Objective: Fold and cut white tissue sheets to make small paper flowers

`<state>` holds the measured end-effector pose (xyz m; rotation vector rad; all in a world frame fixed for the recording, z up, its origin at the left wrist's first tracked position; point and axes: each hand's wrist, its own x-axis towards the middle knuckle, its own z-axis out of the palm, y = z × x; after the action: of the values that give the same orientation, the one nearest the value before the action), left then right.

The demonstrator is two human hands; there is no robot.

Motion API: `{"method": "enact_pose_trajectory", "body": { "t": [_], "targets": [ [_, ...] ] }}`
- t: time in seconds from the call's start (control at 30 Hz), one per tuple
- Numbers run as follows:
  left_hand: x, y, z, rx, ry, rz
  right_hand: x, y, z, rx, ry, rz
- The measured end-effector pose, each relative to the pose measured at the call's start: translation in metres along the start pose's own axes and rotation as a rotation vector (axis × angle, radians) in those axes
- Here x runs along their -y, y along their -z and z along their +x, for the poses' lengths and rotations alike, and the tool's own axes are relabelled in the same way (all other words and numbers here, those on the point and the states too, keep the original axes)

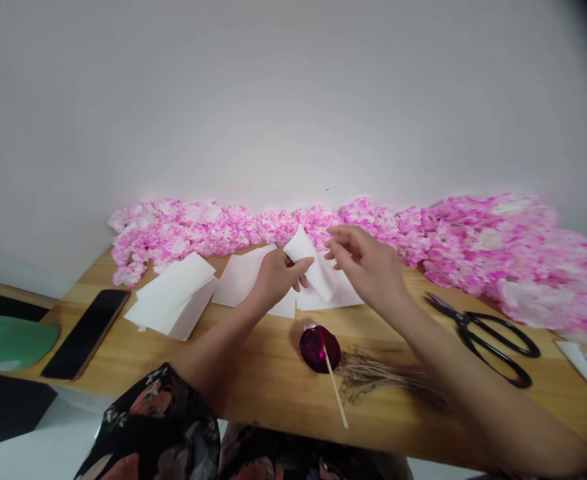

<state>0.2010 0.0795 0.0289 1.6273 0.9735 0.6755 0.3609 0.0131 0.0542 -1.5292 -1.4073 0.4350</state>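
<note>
A folded piece of white paper (306, 257) is pinched between the thumb and fingers of my left hand (279, 272), held tilted above the table. Just to its right, my right hand (360, 257) hovers with its fingers bent and apart, and I see nothing between them. Under both hands lie flat white sheets (243, 277). Nearer to me stands a small dish of dark magenta liquid (313, 350), with a thin pale stick (337, 393) leaning out of it over the tabletop.
Pink and white paper petals (478, 247) line the back along the wall. Folded white paper (173, 300) and a phone (86, 333) lie on the left. Black scissors (483, 333) are at right, beyond a bundle of thin dry stems (383, 373). A green object (13, 343) sits far left.
</note>
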Motion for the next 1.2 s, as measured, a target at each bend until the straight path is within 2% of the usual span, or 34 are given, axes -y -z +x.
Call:
{"method": "enact_pose_trajectory", "body": {
  "t": [0.07,0.13,0.2,0.3,0.43,0.57,0.67,0.77,0.87,0.97,1.07,1.2],
  "targets": [
    [0.001,-0.001,0.002,0.028,0.011,-0.139,-0.002,-0.003,-0.010,0.062,0.107,-0.145],
    [0.003,-0.003,0.003,0.043,0.011,-0.250,-0.005,-0.008,-0.016,0.142,0.154,-0.195],
    [0.005,-0.004,0.004,0.038,0.005,-0.324,-0.009,-0.012,-0.018,0.201,0.133,-0.164],
    [0.007,-0.003,0.002,0.066,-0.021,-0.364,-0.014,-0.014,-0.017,0.215,0.065,-0.056],
    [0.006,0.001,-0.001,0.136,-0.045,-0.356,-0.014,-0.011,-0.017,0.207,0.006,0.019],
    [0.004,-0.001,-0.002,0.115,-0.057,-0.207,-0.007,-0.010,-0.018,0.217,-0.055,-0.013],
    [-0.004,-0.001,-0.002,0.108,-0.111,-0.026,-0.004,-0.007,-0.014,0.163,-0.060,-0.084],
    [-0.015,0.006,0.001,0.142,-0.138,-0.040,-0.006,0.007,-0.005,0.073,-0.095,-0.117],
    [-0.019,0.019,0.007,0.148,-0.023,-0.208,-0.019,0.029,0.003,-0.026,-0.228,-0.035],
    [-0.009,0.025,0.018,0.188,0.138,-0.265,-0.043,0.045,0.003,-0.054,-0.360,-0.015],
    [0.011,0.021,0.028,0.217,0.246,-0.148,-0.070,0.048,0.000,-0.031,-0.345,-0.247],
    [0.029,0.016,0.034,0.177,0.203,0.088,-0.090,0.043,-0.002,-0.011,-0.246,-0.485]
  ]
}}
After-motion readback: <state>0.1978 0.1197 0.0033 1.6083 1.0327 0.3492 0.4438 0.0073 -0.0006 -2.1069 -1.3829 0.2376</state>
